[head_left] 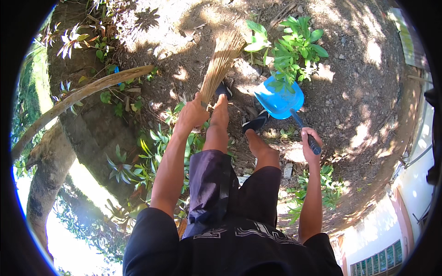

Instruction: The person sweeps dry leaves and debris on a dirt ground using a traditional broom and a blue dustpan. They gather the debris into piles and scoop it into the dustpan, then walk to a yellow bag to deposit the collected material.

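My left hand (193, 112) is closed round the bound end of a stick broom (222, 63). The broom's thin tan bristles fan out ahead of me, their tips over the dirt; whether they touch it I cannot tell. In my right hand (311, 143) is the dark handle of a blue plastic dustpan (285, 103). Its pan lies ahead of my foot, partly hidden by the leaves of a small green plant (297, 48). Inside the visible part of the pan I make out no debris.
A bare tree branch (86, 84) reaches in from the left, joined to a thick trunk (48, 176). Leafy plants (162, 148) grow beside my left leg, more (324, 186) below my right hand. Shaded soil with stones (345, 86) spreads right, towards a white building wall (376, 224).
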Demonstrator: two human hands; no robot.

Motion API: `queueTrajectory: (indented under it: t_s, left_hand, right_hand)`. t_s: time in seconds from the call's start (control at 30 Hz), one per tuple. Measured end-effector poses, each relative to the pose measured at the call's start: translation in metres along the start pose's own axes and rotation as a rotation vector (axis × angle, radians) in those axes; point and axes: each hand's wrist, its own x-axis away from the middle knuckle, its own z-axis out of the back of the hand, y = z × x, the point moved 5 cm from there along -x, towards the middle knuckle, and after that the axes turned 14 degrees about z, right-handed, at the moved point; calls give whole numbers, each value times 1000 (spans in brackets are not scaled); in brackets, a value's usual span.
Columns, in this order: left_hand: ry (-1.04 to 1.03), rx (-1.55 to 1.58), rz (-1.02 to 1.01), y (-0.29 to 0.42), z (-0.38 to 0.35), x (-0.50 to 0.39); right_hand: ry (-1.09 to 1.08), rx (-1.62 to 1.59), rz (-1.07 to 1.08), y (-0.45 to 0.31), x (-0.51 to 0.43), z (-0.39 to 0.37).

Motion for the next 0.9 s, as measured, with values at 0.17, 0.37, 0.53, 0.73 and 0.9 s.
queueTrajectory:
  t_s: [0.17, 0.37, 0.53, 0.73, 0.9]
  left_hand:
    - [155, 70, -45, 30, -1, 9]
    - [130, -84, -118, 61, -55, -28]
    - [-72, -226, -158, 47, -72, 45]
    - [-23, -199, -101, 8, -29, 100]
    - [116, -104, -82, 46, -32, 38]
  right_hand:
    - [34, -52, 7, 37, 12, -30]
    - [63, 14, 130, 54, 33, -77]
    - [79, -61, 116, 83, 49, -68]
    - [56, -15, 122, 82, 51, -67]
    - [75, -34, 204, 79, 49, -75]
